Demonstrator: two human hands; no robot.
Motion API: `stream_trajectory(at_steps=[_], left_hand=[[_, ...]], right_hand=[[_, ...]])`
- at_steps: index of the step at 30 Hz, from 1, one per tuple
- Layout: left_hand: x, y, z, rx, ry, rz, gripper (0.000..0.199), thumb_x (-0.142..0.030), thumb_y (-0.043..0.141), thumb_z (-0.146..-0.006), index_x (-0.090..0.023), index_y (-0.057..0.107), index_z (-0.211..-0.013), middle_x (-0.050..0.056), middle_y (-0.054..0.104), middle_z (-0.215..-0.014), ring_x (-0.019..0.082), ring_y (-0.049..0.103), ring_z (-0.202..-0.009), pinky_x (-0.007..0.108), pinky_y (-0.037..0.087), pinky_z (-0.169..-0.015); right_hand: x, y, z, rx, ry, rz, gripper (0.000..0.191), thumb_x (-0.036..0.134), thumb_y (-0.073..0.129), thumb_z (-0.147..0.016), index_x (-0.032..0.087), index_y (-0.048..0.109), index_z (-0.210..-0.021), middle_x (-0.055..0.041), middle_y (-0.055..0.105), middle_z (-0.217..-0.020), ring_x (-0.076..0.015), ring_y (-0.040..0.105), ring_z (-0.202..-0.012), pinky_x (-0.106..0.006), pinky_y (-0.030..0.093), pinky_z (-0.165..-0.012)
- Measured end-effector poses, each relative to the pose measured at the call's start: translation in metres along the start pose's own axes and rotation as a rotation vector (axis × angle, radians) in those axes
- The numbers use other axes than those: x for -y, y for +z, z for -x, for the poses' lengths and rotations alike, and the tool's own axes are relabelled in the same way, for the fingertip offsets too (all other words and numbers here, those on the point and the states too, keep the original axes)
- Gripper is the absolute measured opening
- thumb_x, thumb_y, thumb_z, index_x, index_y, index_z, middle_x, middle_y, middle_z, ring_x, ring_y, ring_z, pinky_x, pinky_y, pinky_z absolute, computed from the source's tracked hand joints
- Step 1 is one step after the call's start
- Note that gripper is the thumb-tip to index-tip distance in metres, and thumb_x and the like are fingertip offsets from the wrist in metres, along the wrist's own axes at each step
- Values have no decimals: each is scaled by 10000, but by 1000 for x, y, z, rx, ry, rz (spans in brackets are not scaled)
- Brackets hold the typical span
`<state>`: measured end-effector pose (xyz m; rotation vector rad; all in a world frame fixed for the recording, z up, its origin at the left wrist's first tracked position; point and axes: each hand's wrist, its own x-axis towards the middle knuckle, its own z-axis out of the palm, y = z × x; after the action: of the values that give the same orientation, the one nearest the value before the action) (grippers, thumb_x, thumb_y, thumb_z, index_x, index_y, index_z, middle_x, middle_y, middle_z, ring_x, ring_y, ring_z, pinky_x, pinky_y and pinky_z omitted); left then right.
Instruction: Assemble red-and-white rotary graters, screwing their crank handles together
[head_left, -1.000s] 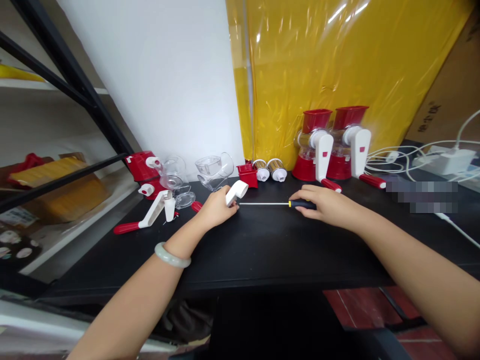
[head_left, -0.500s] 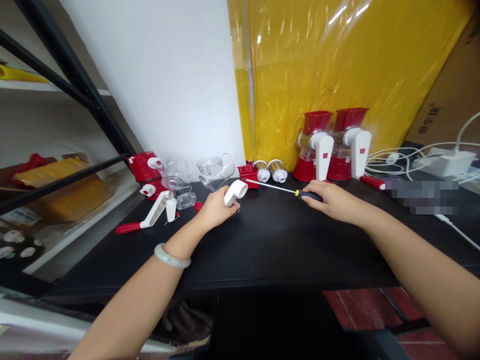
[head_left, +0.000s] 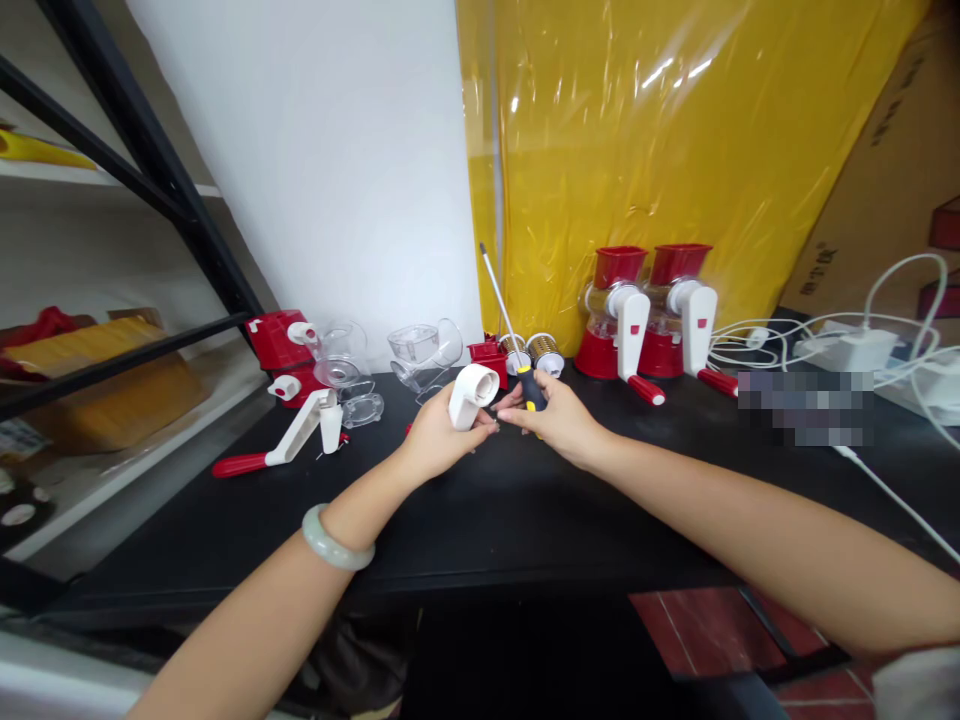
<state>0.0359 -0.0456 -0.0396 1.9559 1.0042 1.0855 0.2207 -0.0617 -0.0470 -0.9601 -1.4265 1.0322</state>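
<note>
My left hand [head_left: 442,430] is closed around a white crank handle [head_left: 466,400], its round open end facing up and to the right. A small bit of red shows behind that hand; the rest of the crank is hidden by my fingers. In my right hand [head_left: 559,420] is a screwdriver [head_left: 530,383] with a black and yellow grip, its metal shaft pointing up and slightly left. The fingertips of both hands are close together above the black table [head_left: 480,520]. Another crank handle [head_left: 300,432], white with a red grip, lies to the left.
Red grater bases [head_left: 281,340] and clear plastic housings [head_left: 420,350] stand at the back left. Behind my hands are a red hopper [head_left: 487,355] and grater drums [head_left: 545,352]. Two assembled rotary graters [head_left: 616,310] stand back right, near white cables [head_left: 787,325] and a black shelf frame [head_left: 150,170] rises left.
My right hand has brought the screwdriver left, next to my left hand, and its shaft has swung from pointing left to pointing up. The crank handle in my left hand has turned slightly.
</note>
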Motion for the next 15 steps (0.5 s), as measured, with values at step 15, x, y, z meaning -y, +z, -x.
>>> stream_trajectory(at_steps=[15], left_hand=[[-7, -4, -1, 17, -165, 94, 389, -299, 801, -624, -157, 559, -893, 19, 676, -738, 173, 654, -641, 235, 519, -438]], right_hand=[[-14, 15, -1, -67, -59, -40, 339, 340, 802, -618, 209, 555, -810, -12, 698, -805, -194, 673, -762, -327, 523, -673]])
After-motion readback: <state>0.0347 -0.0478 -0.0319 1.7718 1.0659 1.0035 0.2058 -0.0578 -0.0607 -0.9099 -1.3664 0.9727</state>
